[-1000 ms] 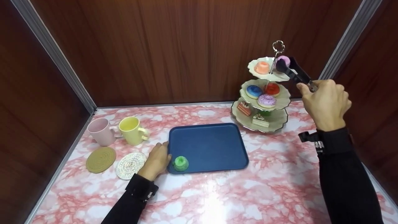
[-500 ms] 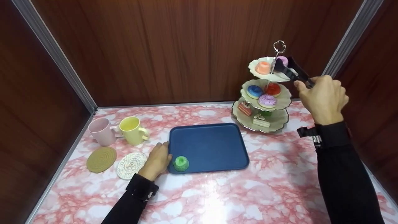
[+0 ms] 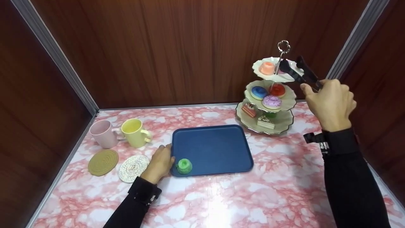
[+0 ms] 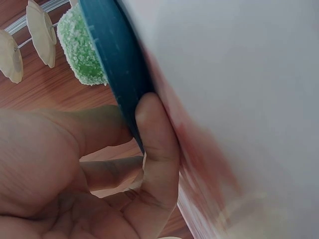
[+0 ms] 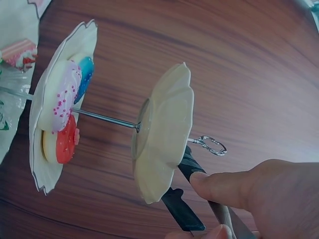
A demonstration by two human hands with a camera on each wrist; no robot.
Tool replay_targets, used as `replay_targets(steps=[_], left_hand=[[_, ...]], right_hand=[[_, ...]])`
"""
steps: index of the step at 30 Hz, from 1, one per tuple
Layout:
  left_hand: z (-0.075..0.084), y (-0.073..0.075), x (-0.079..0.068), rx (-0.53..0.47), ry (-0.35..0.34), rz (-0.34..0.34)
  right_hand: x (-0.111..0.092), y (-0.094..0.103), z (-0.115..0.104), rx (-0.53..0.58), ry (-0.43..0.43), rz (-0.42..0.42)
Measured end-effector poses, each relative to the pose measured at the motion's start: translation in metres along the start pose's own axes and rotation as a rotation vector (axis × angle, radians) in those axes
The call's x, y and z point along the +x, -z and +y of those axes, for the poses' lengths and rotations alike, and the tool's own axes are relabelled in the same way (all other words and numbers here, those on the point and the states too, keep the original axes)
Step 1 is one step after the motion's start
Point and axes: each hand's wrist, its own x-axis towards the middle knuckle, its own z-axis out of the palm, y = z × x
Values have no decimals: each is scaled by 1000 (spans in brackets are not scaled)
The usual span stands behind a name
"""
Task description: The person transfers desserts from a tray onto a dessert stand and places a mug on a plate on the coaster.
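Observation:
My left hand (image 3: 161, 161) pinches the left rim of the blue tray (image 3: 215, 148); in the left wrist view its fingers (image 4: 157, 127) are on both faces of the rim. A green jelly-shaped sweet (image 3: 184, 166) sits in the tray's near left corner. My right hand (image 3: 332, 103) holds black-tipped tongs (image 3: 308, 72), their arms spread over the top plate of a three-tier cake stand (image 3: 286, 78). A pink sweet (image 3: 281, 71) on that plate is mostly hidden behind one tong tip. Beside it, left of the rod, sits an orange sweet (image 3: 267, 68).
The middle tier bears blue (image 3: 258, 92), red (image 3: 277, 90) and purple (image 3: 272, 102) doughnuts. Cake slices (image 3: 265, 123) lie on the bottom tier. At left are a pink mug (image 3: 103, 134), a yellow mug (image 3: 133, 133), a tan coaster (image 3: 103, 162) and a white coaster (image 3: 133, 167).
The tongs' arms have spread wider. The pink sweet, earlier raised between them, now shows lower, at the top plate. My left hand and the tray have stayed put.

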Motion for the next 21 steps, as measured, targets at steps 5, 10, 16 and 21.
replay_targets(steps=[5,10,16,21], left_hand=[[-1,0,-1,6,-15,14],[0,0,0,6,-11,14],[0,0,1,3,-5,5],[1,1,1,5,1,5]], right_hand=[[-6,-1,2,10,-10,22],[-13,-2,4,33,-13,33],[-22,-8,6,67,-13,38],[-30,-15,7,93,-9,44]])
